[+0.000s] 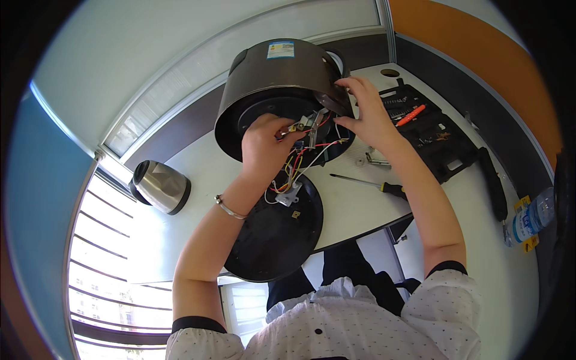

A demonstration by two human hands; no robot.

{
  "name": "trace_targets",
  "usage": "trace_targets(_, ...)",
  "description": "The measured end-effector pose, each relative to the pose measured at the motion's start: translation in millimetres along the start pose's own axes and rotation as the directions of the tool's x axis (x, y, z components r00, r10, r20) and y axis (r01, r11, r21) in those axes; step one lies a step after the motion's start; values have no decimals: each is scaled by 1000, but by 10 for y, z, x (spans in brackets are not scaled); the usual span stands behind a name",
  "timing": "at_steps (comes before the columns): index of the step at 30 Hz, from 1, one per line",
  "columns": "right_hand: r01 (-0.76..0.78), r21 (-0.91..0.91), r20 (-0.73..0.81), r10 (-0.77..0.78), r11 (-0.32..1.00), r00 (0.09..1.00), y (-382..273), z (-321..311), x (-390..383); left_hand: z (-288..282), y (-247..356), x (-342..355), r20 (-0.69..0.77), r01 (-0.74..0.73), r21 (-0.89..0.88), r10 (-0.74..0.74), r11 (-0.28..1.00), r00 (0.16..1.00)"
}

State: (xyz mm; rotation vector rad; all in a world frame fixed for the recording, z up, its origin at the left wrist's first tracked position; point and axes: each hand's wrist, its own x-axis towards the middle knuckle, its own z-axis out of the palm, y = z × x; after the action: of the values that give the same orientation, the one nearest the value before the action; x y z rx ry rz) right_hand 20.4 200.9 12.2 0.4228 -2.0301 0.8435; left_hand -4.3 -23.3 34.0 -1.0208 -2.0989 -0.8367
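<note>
A dark brown cooker housing (264, 71), likely a rice cooker, lies tipped on its side with its open underside toward me. Inside show coloured wires (324, 121) and a metal bracket (315, 131). My left hand (264, 141) reaches into the opening, thumb and fingers pinched beside the bracket; what lies between them is too small to make out. My right hand (369, 114) grips the housing's right edge, fingers outside and thumb at the rim near the wires. A round black base plate (270, 240) hangs over the table edge, joined by wires to a small metal-and-white part (290, 195).
A screwdriver (366, 182) lies right of the base plate. Beyond my right forearm is an open black tool case (441, 150) with a red-handled tool (411, 115). A steel kettle (161, 187) lies at left, a water bottle (531, 219) at far right. Partition walls (198, 78) border the table.
</note>
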Motion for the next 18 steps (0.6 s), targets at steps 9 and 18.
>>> trace_targets(9, -12, -11, 35, 13, 1000, 999, 21, -2, 5, 71, -9, 33, -57, -100, 93, 105, 991, 993)
trace_targets(18, -6, 6, 47, 5, 1000, 999, 23, -14, 13, 99, 8, 41, -93, 175, 13, -173, 985, 981)
